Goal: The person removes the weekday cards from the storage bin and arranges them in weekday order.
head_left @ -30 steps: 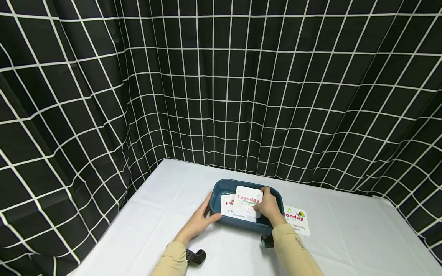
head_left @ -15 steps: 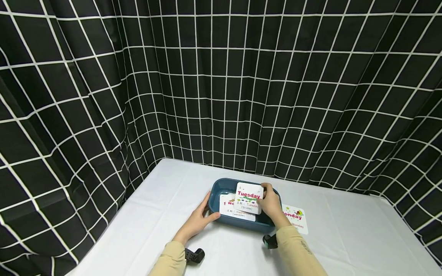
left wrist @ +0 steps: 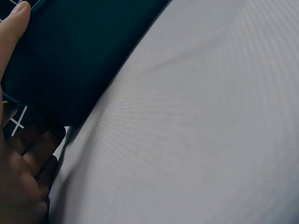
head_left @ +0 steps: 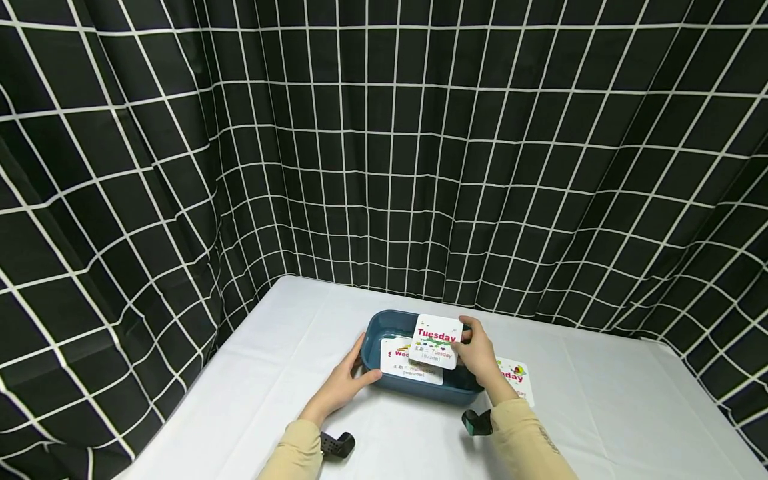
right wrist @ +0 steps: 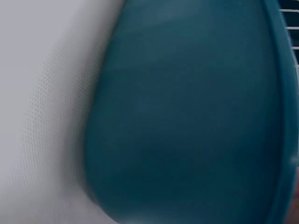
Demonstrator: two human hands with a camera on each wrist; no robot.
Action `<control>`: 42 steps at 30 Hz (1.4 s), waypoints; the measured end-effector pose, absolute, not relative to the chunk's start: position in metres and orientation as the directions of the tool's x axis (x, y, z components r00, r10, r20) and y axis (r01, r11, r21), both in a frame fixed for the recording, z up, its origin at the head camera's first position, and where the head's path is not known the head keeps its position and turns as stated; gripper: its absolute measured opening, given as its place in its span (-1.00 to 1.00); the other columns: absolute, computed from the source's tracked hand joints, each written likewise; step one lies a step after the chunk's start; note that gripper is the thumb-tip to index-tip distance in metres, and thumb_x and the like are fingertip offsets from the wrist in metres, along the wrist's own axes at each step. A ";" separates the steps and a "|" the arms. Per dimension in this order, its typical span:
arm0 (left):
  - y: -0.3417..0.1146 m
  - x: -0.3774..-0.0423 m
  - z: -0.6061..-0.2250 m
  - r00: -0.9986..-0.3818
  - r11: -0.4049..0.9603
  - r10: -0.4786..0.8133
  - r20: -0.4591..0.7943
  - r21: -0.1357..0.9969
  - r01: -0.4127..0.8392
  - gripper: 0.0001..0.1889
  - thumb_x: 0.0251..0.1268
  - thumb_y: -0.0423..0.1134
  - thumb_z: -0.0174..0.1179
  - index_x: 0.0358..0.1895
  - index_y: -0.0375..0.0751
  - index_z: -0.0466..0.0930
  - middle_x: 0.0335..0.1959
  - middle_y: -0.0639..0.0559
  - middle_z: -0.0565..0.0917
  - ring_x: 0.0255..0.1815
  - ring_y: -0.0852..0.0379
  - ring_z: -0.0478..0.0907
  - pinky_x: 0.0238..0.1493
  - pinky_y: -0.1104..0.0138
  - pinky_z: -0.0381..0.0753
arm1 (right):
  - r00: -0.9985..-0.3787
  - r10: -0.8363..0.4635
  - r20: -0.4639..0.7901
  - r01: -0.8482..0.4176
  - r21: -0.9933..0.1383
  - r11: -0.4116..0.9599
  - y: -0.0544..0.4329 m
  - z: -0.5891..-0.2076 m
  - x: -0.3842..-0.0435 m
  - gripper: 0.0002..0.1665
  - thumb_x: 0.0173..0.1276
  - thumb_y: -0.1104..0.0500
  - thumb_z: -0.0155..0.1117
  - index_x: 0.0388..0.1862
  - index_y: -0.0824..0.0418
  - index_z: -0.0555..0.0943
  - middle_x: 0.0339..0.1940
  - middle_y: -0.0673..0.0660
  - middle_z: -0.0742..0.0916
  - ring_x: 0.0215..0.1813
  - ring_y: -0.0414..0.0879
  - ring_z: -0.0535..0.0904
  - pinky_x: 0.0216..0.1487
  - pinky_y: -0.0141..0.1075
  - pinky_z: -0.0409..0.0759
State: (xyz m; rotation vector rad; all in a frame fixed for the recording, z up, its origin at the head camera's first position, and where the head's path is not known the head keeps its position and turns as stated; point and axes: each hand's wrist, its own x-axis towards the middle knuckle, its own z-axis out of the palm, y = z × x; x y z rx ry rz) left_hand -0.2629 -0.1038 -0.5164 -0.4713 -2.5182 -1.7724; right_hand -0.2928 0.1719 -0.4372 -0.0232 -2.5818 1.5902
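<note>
Tuesday card (head_left: 435, 325) has shifted rightward over the bin (head_left: 429, 393); right hand (head_left: 480, 357) pinches its right edge, left hand (head_left: 341, 387) holds the bin.

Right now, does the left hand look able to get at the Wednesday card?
Probably yes, if the left hand lets go of the blue bin: the nearby Wednesday card shows its lower part uncovered, though the Tuesday card hides some of the upper part.

1. "nday" card (head_left: 514, 375): nine o'clock side hidden behind right hand (head_left: 480, 357).
2. Wednesday card (head_left: 397, 362): two o'clock corner covered by Tuesday card (head_left: 435, 343).
3. Left hand (left wrist: 19, 182): cut off at eight o'clock, left wrist view.
</note>
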 end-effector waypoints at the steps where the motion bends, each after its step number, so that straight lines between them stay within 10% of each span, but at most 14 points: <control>1: -0.104 -0.263 -0.516 -0.955 0.312 0.230 0.188 0.915 0.255 -0.10 0.15 -0.01 0.28 0.48 0.17 -0.11 0.42 -0.09 0.13 0.31 -0.09 0.22 0.30 -0.08 0.03 | -0.994 0.077 0.080 -0.038 -0.897 0.440 0.173 -0.436 -0.292 -0.29 0.21 0.51 0.12 0.34 0.33 0.18 -0.20 0.30 0.46 -0.37 -0.01 0.51 -0.44 -0.18 0.63; 16: -0.101 -0.244 -0.491 -0.951 0.317 0.237 0.199 0.909 0.270 -0.13 0.22 -0.15 0.24 0.48 -0.14 -0.12 0.38 -0.30 0.14 0.30 -0.25 0.20 0.28 -0.13 0.02 | -0.996 0.084 0.021 0.001 -0.967 0.253 0.182 -0.418 -0.268 -0.27 0.26 0.44 0.10 0.41 0.25 0.16 -0.17 0.23 0.49 -0.32 -0.13 0.50 -0.34 -0.24 0.61; 29: -0.104 -0.263 -0.521 -0.959 0.320 0.230 0.166 0.918 0.235 -0.11 0.16 0.00 0.27 0.48 0.23 -0.13 0.42 -0.02 0.12 0.34 -0.03 0.19 0.32 -0.05 0.01 | -0.997 0.068 -0.039 0.044 -0.996 0.083 0.205 -0.409 -0.240 -0.22 0.29 0.40 0.10 0.46 0.17 0.10 -0.10 0.19 0.48 -0.25 -0.18 0.56 -0.31 -0.35 0.60; 42: -0.099 -0.251 -0.498 -0.952 0.316 0.226 0.205 0.909 0.271 -0.14 0.23 -0.15 0.23 0.49 -0.04 -0.13 0.42 -0.22 0.06 0.32 -0.24 0.17 0.29 -0.16 -0.04 | -0.990 0.119 -0.081 0.072 -0.994 -0.077 0.262 -0.427 -0.217 -0.12 0.30 0.34 0.18 0.49 0.22 -0.03 -0.25 -0.10 0.59 -0.27 -0.24 0.61 -0.28 -0.37 0.61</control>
